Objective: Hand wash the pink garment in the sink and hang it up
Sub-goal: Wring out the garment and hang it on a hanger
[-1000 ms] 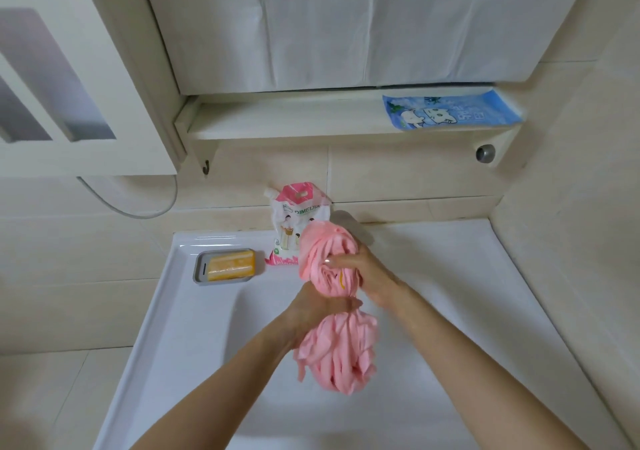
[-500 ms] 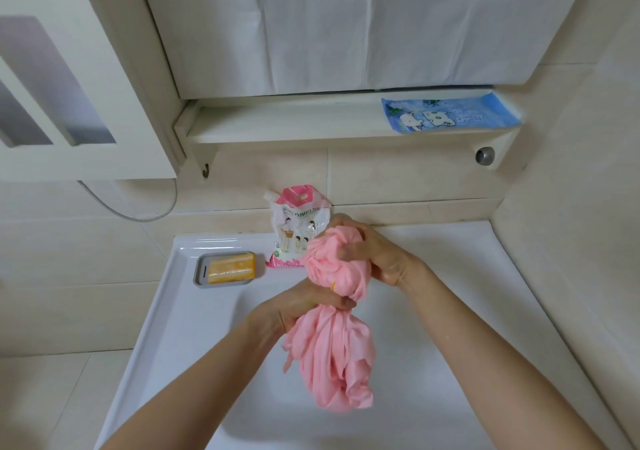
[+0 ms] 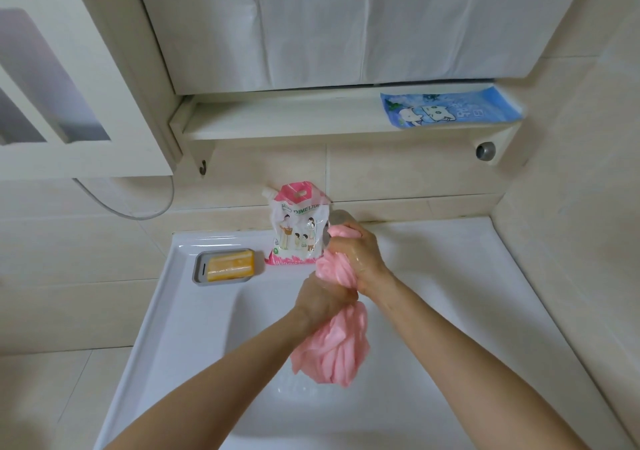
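White sink (image 3: 450,311): pink garment (image 3: 332,349) held above the basin, twisted into a rope. Left hand (image 3: 322,297), right hand (image 3: 360,259): fingers curled tight round it. Stage, judged: wringing; washing apparently done, hanging not yet done.

Pink-and-white pouch (image 3: 298,227), standing at the back edge of the sink (image 3: 221,236): brand line "DIMEIJIA" across the upper front. The lower pink band begins "WASH"; the remainder is hidden behind the pink garment (image 3: 332,349). Blue packet (image 3: 450,110), right end of the shelf (image 3: 294,123): white characters present, not legible.
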The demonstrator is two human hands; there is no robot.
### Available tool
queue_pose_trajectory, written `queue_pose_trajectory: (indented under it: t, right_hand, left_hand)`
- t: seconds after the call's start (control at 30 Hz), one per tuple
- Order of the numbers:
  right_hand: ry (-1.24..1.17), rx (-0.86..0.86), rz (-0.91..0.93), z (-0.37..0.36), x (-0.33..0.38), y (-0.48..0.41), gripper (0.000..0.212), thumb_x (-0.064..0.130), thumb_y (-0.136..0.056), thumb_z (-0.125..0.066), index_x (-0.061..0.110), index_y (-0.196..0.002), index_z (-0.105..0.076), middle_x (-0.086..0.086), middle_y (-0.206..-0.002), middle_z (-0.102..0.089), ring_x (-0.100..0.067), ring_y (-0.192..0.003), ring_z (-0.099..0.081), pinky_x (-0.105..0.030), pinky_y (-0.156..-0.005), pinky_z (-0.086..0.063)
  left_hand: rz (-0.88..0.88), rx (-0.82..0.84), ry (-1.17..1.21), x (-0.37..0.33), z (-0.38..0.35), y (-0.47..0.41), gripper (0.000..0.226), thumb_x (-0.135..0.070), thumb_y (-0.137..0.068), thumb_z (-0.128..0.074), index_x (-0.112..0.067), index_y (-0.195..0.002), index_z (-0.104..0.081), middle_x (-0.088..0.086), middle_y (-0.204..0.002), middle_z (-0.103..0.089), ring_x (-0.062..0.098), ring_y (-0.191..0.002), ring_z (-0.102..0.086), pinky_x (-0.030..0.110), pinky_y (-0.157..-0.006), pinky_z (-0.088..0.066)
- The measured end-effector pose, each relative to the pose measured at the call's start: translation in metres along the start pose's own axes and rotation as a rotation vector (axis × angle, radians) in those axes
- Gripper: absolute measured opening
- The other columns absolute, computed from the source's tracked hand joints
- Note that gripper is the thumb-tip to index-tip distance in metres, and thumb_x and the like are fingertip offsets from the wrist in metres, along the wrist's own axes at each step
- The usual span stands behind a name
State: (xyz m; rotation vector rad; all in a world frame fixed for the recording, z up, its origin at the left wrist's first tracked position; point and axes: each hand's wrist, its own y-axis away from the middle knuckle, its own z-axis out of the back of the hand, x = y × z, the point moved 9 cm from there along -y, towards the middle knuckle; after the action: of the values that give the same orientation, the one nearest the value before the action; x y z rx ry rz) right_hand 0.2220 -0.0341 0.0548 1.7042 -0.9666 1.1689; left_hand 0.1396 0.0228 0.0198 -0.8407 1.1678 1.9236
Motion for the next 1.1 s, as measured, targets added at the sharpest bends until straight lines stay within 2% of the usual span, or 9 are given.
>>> queue_pose_trajectory:
  t: [0.1,0.33,0.47,0.53,0.6,0.73,0.83,0.93,1.1]
  right_hand:
    - [0.016,-0.066,0.016,0.005,-0.002,0.001,0.025,0.001,-0.049,-0.055,-0.004,-0.073,-0.048,-0.006,-0.076,-0.041,-0.020,-0.073,-0.039,-0.033,-0.067,-0.030]
    - [0.020,-0.229,0.033,0.018,-0.004,0.008,0.010,-0.002,-0.068,-0.056,0.007,-0.063,-0.058,-0.001,-0.058,-0.051,-0.018,-0.054,-0.047,-0.023,-0.052,-0.038]
    - [-0.077,-0.352,-0.019,0.030,-0.015,0.012,0.020,-0.004,-0.069,-0.054,0.014,-0.071,-0.063,0.001,-0.067,-0.060,-0.019,-0.057,-0.053,-0.021,-0.052,-0.044]
    - [-0.071,-0.363,-0.046,0.031,-0.021,0.012,0.020,0.004,-0.068,-0.058,0.016,-0.080,-0.067,0.000,-0.078,-0.067,-0.019,-0.068,-0.062,-0.024,-0.062,-0.050]
    - [-0.113,-0.351,-0.080,0.027,-0.028,0.011,0.023,0.013,-0.065,-0.064,0.021,-0.085,-0.071,0.000,-0.084,-0.072,-0.021,-0.080,-0.068,-0.032,-0.074,-0.055]
    - [-0.209,-0.290,-0.097,0.019,-0.028,0.013,0.022,0.015,-0.073,-0.077,0.024,-0.093,-0.072,-0.001,-0.091,-0.074,-0.016,-0.085,-0.070,-0.030,-0.079,-0.054]
    - [-0.128,-0.022,-0.114,0.004,-0.020,0.012,0.038,0.030,-0.085,-0.067,0.017,-0.120,-0.064,-0.004,-0.100,-0.069,-0.016,-0.088,-0.065,-0.031,-0.083,-0.051]
    - [0.007,0.227,-0.035,-0.002,-0.005,0.014,0.055,0.051,-0.062,-0.079,0.031,-0.112,-0.069,-0.011,-0.107,-0.067,-0.021,-0.095,-0.062,-0.034,-0.086,-0.047]
    - [0.047,0.461,0.103,-0.011,0.025,0.005,0.071,0.025,-0.061,-0.086,0.040,-0.125,-0.058,0.010,-0.138,-0.053,-0.009,-0.127,-0.049,-0.027,-0.104,-0.041]
  left_hand:
    - [0.041,-0.066,-0.077,0.003,0.001,-0.001,0.029,-0.027,-0.058,-0.061,-0.012,-0.083,-0.061,0.002,-0.076,-0.063,0.017,-0.068,-0.060,0.026,-0.060,-0.046]
    - [-0.111,-0.208,-0.406,-0.008,0.002,0.002,0.012,-0.028,-0.083,-0.056,-0.017,-0.082,-0.052,-0.004,-0.066,-0.055,0.021,-0.067,-0.057,0.029,-0.058,-0.041]
    - [-0.280,-0.406,-0.416,-0.018,0.011,0.012,0.068,-0.028,-0.081,-0.064,-0.018,-0.136,-0.024,0.003,-0.103,-0.064,0.029,-0.081,-0.065,0.034,-0.063,-0.045]
    - [-0.422,-0.475,-0.527,-0.027,0.010,0.016,0.095,-0.020,-0.074,-0.073,-0.022,-0.144,-0.009,0.009,-0.113,-0.059,0.029,-0.069,-0.065,0.034,-0.053,-0.047]
    - [-0.489,-0.507,-0.608,-0.032,0.009,0.018,0.098,-0.015,-0.068,-0.078,-0.022,-0.142,-0.015,0.011,-0.107,-0.059,0.026,-0.060,-0.062,0.029,-0.044,-0.038]
    - [-0.338,-0.423,-0.588,-0.032,0.016,0.011,0.053,-0.028,-0.086,-0.059,-0.015,-0.131,-0.036,0.004,-0.113,-0.058,0.028,-0.090,-0.064,0.030,-0.065,-0.034]
    - [-0.232,-0.331,-0.473,-0.023,0.026,0.002,0.049,-0.027,-0.075,-0.068,-0.011,-0.116,-0.047,0.003,-0.101,-0.065,0.027,-0.092,-0.063,0.029,-0.068,-0.039]
    - [-0.217,-0.107,-0.154,-0.022,0.030,-0.004,0.050,-0.025,-0.056,-0.070,-0.010,-0.103,-0.060,0.005,-0.091,-0.071,0.023,-0.082,-0.067,0.041,-0.073,-0.055]
    - [-0.211,0.202,0.078,-0.036,0.027,-0.002,0.034,-0.002,-0.067,-0.074,-0.001,-0.100,-0.068,0.018,-0.096,-0.071,0.028,-0.088,-0.069,0.043,-0.086,-0.055]
